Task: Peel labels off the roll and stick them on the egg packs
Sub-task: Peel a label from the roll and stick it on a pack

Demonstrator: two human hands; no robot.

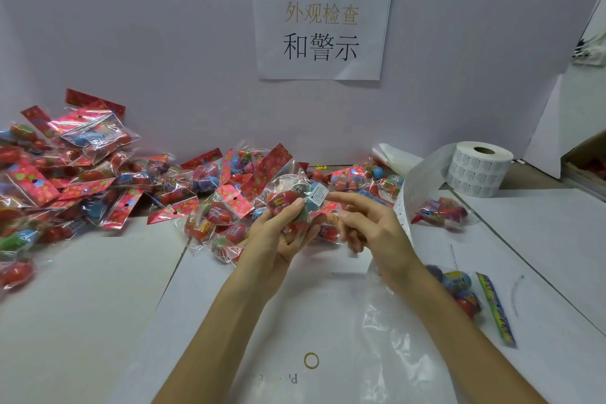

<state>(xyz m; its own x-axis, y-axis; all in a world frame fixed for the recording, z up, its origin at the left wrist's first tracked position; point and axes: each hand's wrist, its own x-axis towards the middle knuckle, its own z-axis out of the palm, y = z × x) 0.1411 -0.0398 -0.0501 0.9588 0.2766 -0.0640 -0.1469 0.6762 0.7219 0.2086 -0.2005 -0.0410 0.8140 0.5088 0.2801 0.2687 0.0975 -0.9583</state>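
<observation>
1. The left hand (282, 229) was curled round one egg pack (287, 203). The thumb was pressed on the red egg through the cellophane, and the pack was held up off the table (82, 305).
2. The right hand (370, 223) was spread loosely with the index finger stretched straight. Its tip was right at the edge of the white warning label (316, 196) already sitting on that pack. The lower fingers were blurred, but nothing was seen pinched in them.
3. Biggest worry imo: the label was laid over crinkly film on a rounded egg. If it got rubbed down from one edge only, a crease or a lifted corner could easily be left.
4. The pack was mostly pinned by one thumb, so a firm push could get it twisted in the grip and the label skewed.
5. The liner strip (405, 203) from the label roll (478, 170) was draped just beside the right wrist. It could be snagged on the way back and the roll dragged or tipped.
6. A big pile of packs (82, 174) was heaped on the left, with loose packs (441, 211) on the right near the strip. Which ones were labelled couldn't be told, so doubles or misses could happen if they got mixed.
7. A clear plastic bag (367, 321) was spread under the forearms, and anything set down on it could slide.
</observation>
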